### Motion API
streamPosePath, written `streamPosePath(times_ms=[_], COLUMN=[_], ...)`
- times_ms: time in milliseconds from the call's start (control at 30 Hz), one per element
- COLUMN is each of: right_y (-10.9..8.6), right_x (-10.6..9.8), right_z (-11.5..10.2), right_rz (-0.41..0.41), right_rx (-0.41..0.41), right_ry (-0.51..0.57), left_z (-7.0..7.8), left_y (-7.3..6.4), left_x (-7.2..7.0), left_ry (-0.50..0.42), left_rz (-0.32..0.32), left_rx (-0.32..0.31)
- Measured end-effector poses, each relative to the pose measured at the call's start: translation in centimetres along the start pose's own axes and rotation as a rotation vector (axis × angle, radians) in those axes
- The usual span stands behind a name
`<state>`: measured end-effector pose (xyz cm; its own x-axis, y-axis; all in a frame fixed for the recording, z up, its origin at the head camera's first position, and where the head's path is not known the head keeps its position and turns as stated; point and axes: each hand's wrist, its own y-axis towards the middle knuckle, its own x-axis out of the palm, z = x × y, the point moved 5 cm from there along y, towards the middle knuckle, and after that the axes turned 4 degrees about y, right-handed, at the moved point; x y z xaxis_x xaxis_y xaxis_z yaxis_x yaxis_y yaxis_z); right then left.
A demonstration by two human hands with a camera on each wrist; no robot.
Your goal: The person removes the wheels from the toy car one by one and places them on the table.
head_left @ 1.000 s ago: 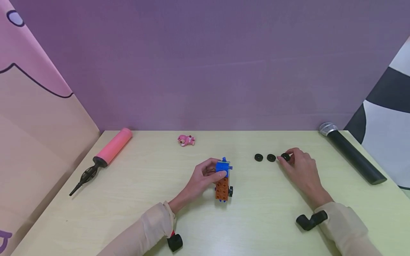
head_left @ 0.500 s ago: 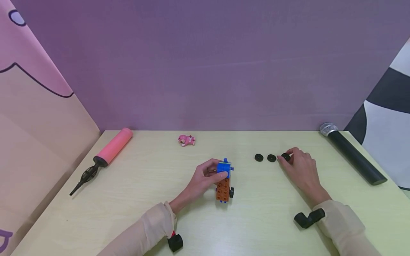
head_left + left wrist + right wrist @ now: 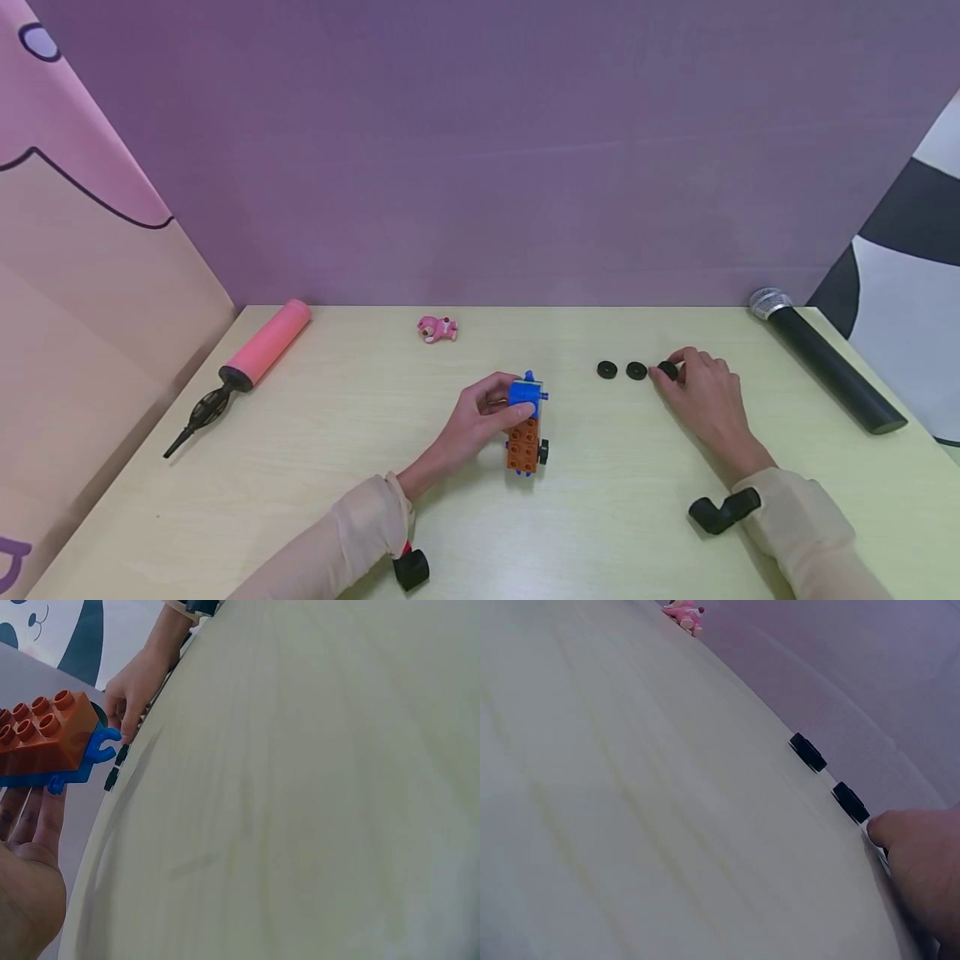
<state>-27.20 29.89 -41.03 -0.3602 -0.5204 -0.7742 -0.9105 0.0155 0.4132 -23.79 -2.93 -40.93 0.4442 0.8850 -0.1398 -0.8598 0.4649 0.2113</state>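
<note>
My left hand (image 3: 474, 417) grips a toy car of building blocks (image 3: 522, 446) by its blue end, thumb across the top. Orange studded blocks form its near part, and one black wheel (image 3: 543, 452) sits on its right side. In the left wrist view the orange block (image 3: 52, 731) rests over a blue base with a hook. My right hand (image 3: 705, 400) pinches a small black wheel (image 3: 667, 369) at the table, between thumb and fingers. Left of it lie two more black wheels, the nearer one (image 3: 636, 371) close to the thumb and the other (image 3: 607, 369) farther left.
A pink bear figurine (image 3: 437, 329) lies near the table's back edge. A pink balloon pump (image 3: 262, 350) with a black nozzle lies at the left. On the right a black microphone (image 3: 825, 358) slants along the side. A purple wall (image 3: 495, 167) rises behind the table (image 3: 337, 400).
Almost nothing differs. The right forearm has shifted slightly left, while the right hand stays at the same wheel and the left hand keeps its hold on the toy car.
</note>
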Motion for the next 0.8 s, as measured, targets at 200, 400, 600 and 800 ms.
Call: streamPosePath(times_ms=[200,400,600,800], right_y=[-0.01,-0.14,-0.14,-0.2], right_x=[0.05,0.2,0.14,0.05], right_z=[0.1,0.17,0.04,-0.05], right_rz=[-0.001,-0.012,-0.011,-0.009], right_rx=[0.006,0.016,0.011,0.011], right_ry=[0.001,0.003,0.013,0.025], left_z=[-0.08,0.07,0.0,0.02], left_y=[0.02,-0.06,-0.06,-0.04], left_x=[0.04,0.11,0.1,0.09], left_ry=[0.002,0.0,0.0,-0.001], left_rz=[-0.001,-0.008,-0.006,-0.007], left_rx=[-0.003,0.006,0.003,0.011])
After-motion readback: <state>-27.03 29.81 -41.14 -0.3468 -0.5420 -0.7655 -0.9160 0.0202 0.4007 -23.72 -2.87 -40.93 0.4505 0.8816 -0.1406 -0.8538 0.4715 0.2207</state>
